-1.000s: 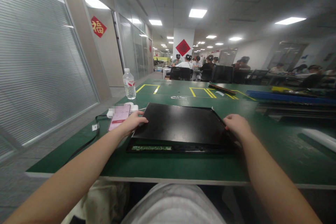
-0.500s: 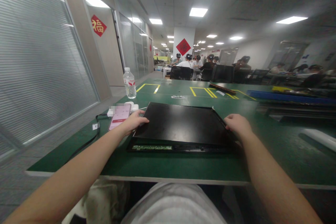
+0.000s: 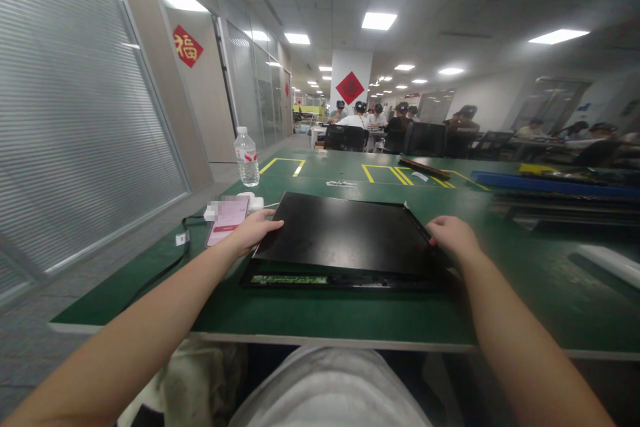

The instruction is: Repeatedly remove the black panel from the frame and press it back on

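Note:
A flat black panel (image 3: 345,230) lies slightly askew over a black frame (image 3: 380,281) on the green table (image 3: 330,320). Along the frame's near edge a green circuit strip (image 3: 290,279) shows. My left hand (image 3: 257,229) grips the panel's left edge, thumb on top and fingers mostly hidden beneath. At the right side my right hand (image 3: 453,237) is closed on the edge, its fingertips pinching the dark rim; whether they hold panel, frame or both is hard to tell.
Left of the panel are a phone (image 3: 229,221), a white charger (image 3: 250,201), a black cable (image 3: 165,271) and a water bottle (image 3: 247,159). To the right lie a blue bar (image 3: 550,183) and a white bar (image 3: 610,265). Several people sit at tables farther back.

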Tool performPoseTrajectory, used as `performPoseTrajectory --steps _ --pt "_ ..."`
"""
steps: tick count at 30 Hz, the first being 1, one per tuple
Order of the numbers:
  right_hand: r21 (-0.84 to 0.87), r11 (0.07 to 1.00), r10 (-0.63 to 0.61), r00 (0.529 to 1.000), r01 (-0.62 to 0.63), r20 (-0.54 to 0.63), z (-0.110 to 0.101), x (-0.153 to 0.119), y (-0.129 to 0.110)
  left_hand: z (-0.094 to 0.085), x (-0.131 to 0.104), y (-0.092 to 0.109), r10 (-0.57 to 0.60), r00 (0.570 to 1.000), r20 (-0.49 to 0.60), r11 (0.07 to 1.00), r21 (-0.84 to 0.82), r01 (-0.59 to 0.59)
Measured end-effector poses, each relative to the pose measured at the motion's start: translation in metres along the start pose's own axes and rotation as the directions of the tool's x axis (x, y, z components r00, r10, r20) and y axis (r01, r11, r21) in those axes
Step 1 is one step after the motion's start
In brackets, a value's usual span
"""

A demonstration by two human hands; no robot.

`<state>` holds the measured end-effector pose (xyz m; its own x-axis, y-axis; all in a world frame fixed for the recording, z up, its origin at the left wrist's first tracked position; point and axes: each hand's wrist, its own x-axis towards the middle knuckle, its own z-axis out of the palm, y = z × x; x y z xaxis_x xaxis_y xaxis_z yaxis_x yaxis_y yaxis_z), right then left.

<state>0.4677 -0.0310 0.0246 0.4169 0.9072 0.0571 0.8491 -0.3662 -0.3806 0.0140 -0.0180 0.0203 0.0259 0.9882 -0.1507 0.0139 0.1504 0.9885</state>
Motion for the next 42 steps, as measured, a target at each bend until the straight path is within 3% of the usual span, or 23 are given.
performPoseTrajectory --steps 7,15,20,25,31,38,42 --pt "0.02 1.0 -0.003 1.0 0.003 -0.003 0.002 0.001 0.002 -0.004 0.004 -0.002 0.092 0.996 0.022 0.996 0.004 -0.092" --pt "0.015 1.0 -0.021 1.0 0.021 -0.019 0.002 0.001 0.001 -0.005 0.0 0.005 0.249 0.968 -0.017 0.929 0.286 -0.234" --pt "0.021 1.0 -0.019 1.0 0.019 -0.019 0.002 0.001 0.002 -0.007 0.004 0.0 0.306 0.951 -0.028 0.852 0.454 -0.261" --pt "0.029 0.999 -0.019 1.0 0.019 -0.009 0.001 0.002 0.002 -0.01 0.009 -0.008 0.226 0.974 -0.003 0.837 0.512 -0.193" --pt "0.081 0.997 0.01 1.0 -0.01 -0.002 0.003 0.002 0.003 -0.01 0.012 -0.011 0.223 0.973 0.063 0.828 0.515 -0.224" --pt "0.082 0.996 0.023 1.0 -0.024 0.013 0.002 0.002 0.002 -0.012 0.014 -0.011 0.324 0.945 0.054 0.669 0.693 -0.269" --pt "0.092 0.996 0.018 1.0 -0.019 0.017 0.002 0.002 0.002 -0.014 0.017 -0.012 0.334 0.939 0.086 0.639 0.712 -0.292"
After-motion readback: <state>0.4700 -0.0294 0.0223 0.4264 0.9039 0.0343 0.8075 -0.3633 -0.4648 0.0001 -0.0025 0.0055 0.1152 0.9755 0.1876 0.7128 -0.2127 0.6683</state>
